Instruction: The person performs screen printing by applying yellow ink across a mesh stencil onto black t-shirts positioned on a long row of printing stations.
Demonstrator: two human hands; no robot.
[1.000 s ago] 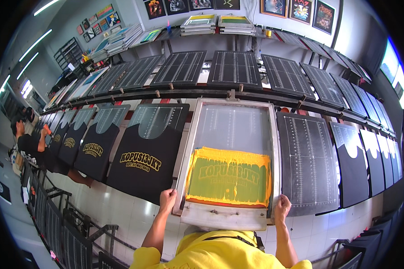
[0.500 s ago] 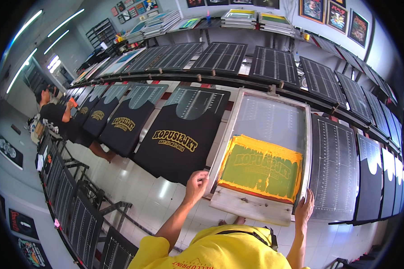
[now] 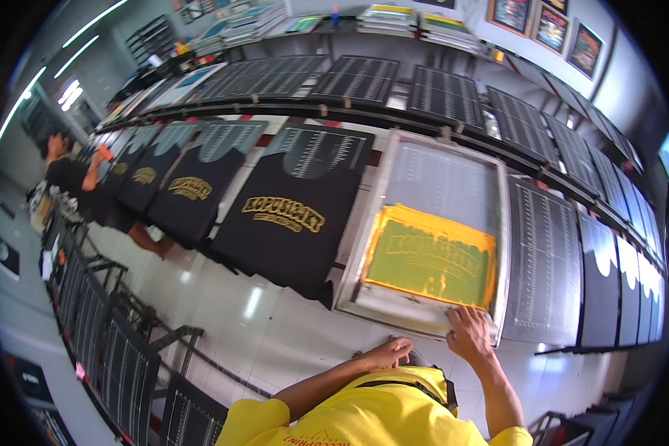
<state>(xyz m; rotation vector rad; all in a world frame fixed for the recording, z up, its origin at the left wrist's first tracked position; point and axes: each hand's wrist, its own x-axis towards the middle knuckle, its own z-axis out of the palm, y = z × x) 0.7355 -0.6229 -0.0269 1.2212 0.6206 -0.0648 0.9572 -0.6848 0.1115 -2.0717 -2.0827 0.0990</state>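
A screen printing frame (image 3: 501,245) lies in front of me, its mesh showing pale lettering in a green field. Yellow-orange ink (image 3: 431,221) borders that field. My right hand (image 3: 470,332) has its fingers curled over the near right end of the frame, closed on it. Close to my waist, my left hand (image 3: 389,352) is held apart from the frame with its fingers folded in; no object shows in it. Left of the frame, a black shirt (image 3: 282,238) with yellow lettering is stretched over a dark printing board (image 3: 334,145).
More black printed shirts (image 3: 193,186) lie on boards to the left, where a co-worker (image 3: 78,175) stands holding an orange object. A bare gridded board (image 3: 544,260) is right of the frame. Black rails (image 3: 305,109) and more boards run behind. Metal racks (image 3: 126,349) stand at the left.
My right hand has moved from the frame's right side onto its near end. My left hand has left its left edge and drawn back to my waist. The view has shifted slightly.
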